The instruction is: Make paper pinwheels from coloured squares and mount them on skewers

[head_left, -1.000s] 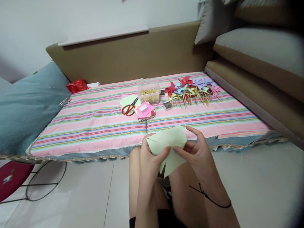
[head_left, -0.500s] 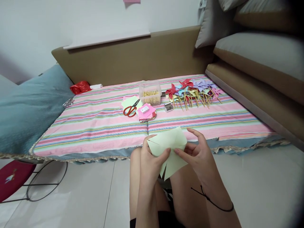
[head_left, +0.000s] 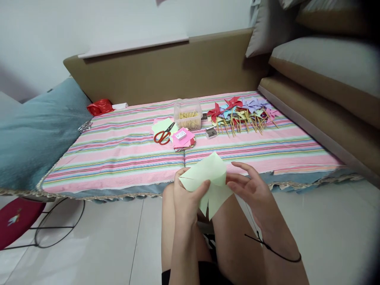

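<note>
A pale green square of paper (head_left: 212,170) with slits cut in from its corners is held above my knees. My left hand (head_left: 190,196) grips it from the left, thumb on the near face near the middle and fingers behind. My right hand (head_left: 251,190) is at the paper's right edge, its fingers spread and the thumb off the sheet. Whether its fingertips touch the edge, I cannot tell.
On the striped bed cover (head_left: 142,158) lie red-handled scissors (head_left: 162,136), pink paper squares (head_left: 183,138), a clear tub of sticks (head_left: 188,118), a small box of pins (head_left: 211,133) and several paper pinwheels (head_left: 237,111). A red stool (head_left: 19,221) stands at lower left.
My right thumb has come off the middle of the paper, and that hand has moved right and opened. The paper has shifted slightly left and up in my left hand.
</note>
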